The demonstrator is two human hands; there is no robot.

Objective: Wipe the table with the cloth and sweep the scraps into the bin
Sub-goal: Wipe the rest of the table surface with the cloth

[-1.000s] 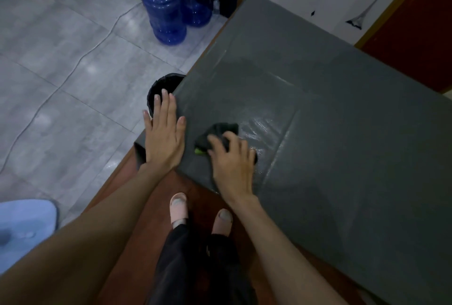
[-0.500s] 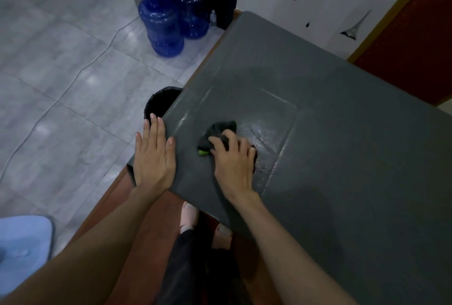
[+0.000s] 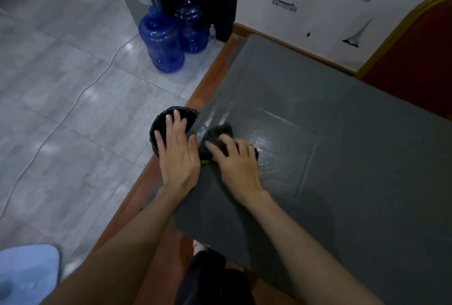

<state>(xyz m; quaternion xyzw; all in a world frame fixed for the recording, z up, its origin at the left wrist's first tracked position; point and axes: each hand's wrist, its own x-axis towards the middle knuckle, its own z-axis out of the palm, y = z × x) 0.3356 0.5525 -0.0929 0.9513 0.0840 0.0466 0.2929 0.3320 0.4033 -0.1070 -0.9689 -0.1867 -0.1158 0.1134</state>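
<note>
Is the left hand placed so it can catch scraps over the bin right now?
Probably yes: the left hand lies open at the table edge, fingers over the bin, nothing between.

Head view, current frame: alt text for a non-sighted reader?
A person's right hand presses a dark cloth on a grey table mat near its edge, the left hand flat beside it above a black bin on the floor.

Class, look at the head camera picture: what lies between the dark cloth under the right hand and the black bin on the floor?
The left hand lies between them in the head view, flat at the table edge, its fingers reaching over the bin, its thumb beside the cloth under the right hand.
</note>
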